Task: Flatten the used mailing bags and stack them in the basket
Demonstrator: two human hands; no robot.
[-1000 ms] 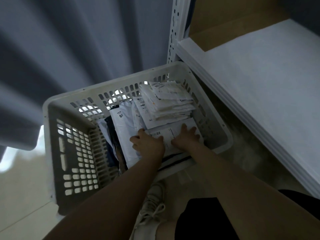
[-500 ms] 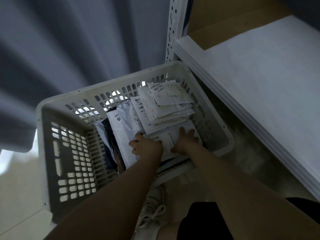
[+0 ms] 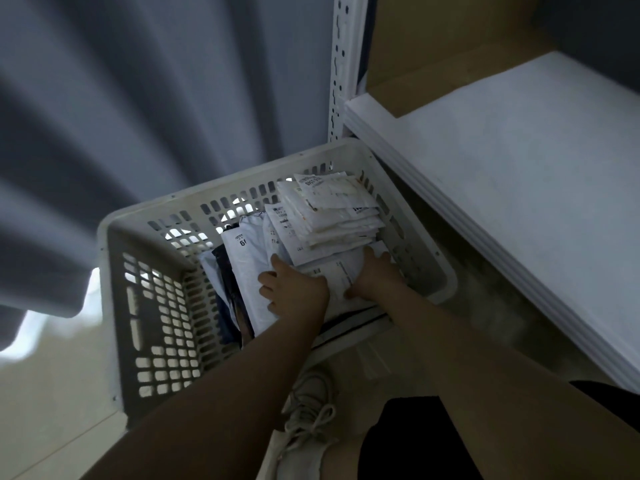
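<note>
A white perforated plastic basket [image 3: 145,216] stands on the floor, seen from above. Inside, at the right, lies a stack of flattened white mailing bags [image 3: 329,216] with printed labels. Further white and dark bags [image 3: 242,258] stand on edge to its left. Both my hands reach into the basket. My left hand [image 3: 294,289] rests with spread fingers on the lower bags at the stack's near-left corner. My right hand [image 3: 375,271] presses flat on a labelled bag at the stack's near edge, fingers pointing away from me.
A white shelf board [image 3: 519,188] juts out at the right, close above the basket's right rim, with a perforated white upright [image 3: 341,64] behind. Grey curtain folds [image 3: 121,98] hang at the left. My pale sneaker [image 3: 308,410] is just below the basket.
The basket and hands sit slightly lower and more to the right in view as the camera shifted. Both hands stay on the near bags, the right one reaching a little further in.
</note>
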